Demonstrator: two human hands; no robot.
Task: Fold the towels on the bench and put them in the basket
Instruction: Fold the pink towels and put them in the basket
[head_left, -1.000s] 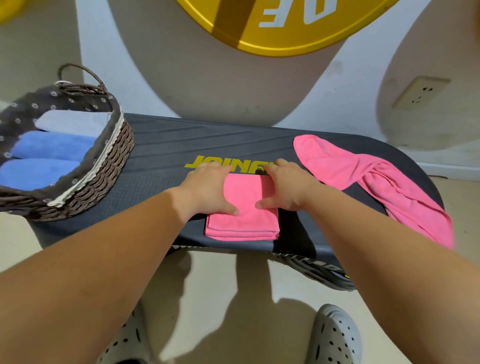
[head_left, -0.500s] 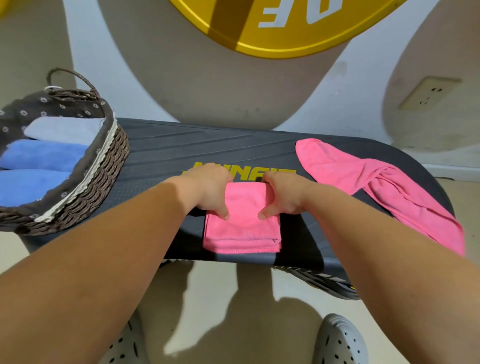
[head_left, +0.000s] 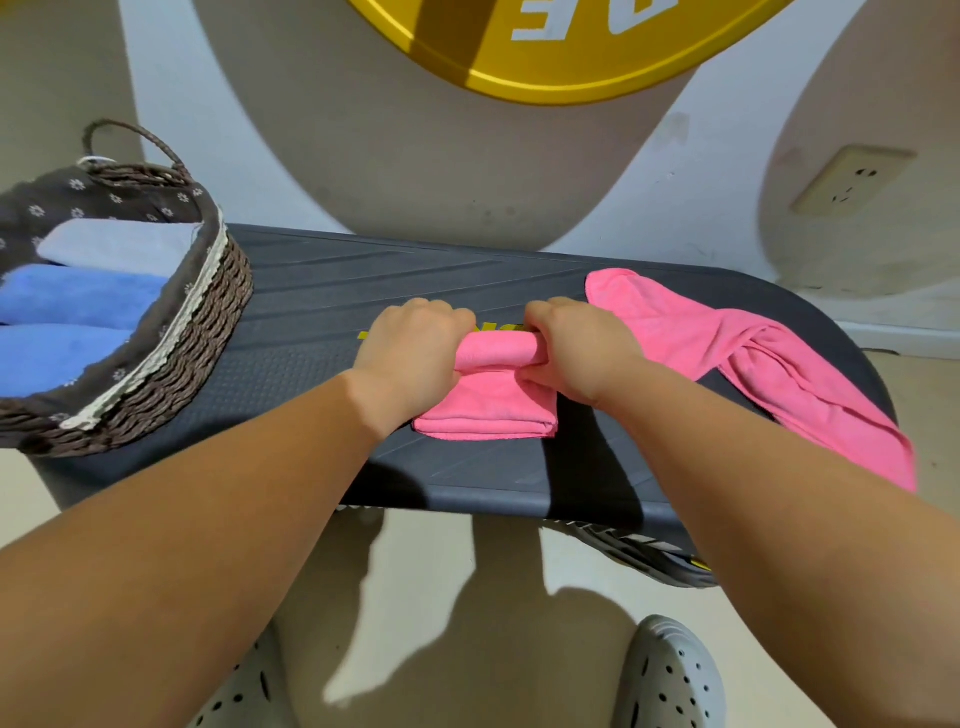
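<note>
Dark bench runs across mid frame against a pale wall. One yellow disc at top centre, one wall socket upper right.

Two pink towels on the bench. One folded pink towel lies at frame centre, its far edge curled up into a roll. One loose pink towel lies crumpled just right of it, trailing toward lower right.

Two hands on the roll: left hand grips its left end and right hand grips its right end, fingers of both curled round it.

One wicker basket sits at left of frame on the bench end, with a dark flowered liner. Three folded towels lie inside, side by side: one grey towel uppermost, then middle blue towel and near blue towel.

Two grey perforated shoes at the bottom: left shoe, right shoe.
</note>
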